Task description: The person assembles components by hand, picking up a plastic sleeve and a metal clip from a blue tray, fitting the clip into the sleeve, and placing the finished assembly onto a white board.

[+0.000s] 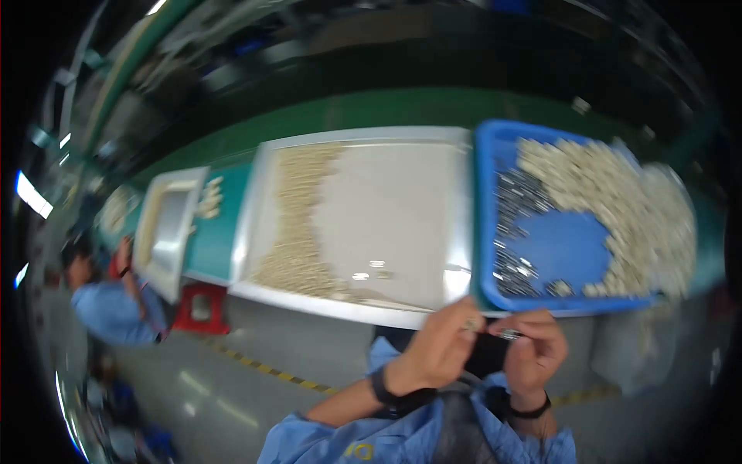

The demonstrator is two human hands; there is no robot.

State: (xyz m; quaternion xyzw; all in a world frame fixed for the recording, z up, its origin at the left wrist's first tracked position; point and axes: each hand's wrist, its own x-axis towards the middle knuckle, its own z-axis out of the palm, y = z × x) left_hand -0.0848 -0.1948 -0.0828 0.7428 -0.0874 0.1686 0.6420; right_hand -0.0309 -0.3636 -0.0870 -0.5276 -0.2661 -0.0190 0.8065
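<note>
My left hand [442, 344] and my right hand [535, 348] meet just below the front edge of the workbench, fingers pinched together. Between the fingertips sits a small metal part [508, 334] and a small pale piece [470, 325]; which hand grips which is blurred. Directly above them stands a blue bin [556, 247] holding a heap of small cream-coloured parts [618, 209] at its right and a band of small shiny metal parts [514, 232] at its left.
A shallow metal tray [386, 209] left of the bin holds a long strip of cream parts [297, 224]. Farther left is a smaller white tray [170, 224]. A person in blue sits at the left [108, 301] beside a red stool [202, 308]. Grey floor with a yellow-black stripe lies below.
</note>
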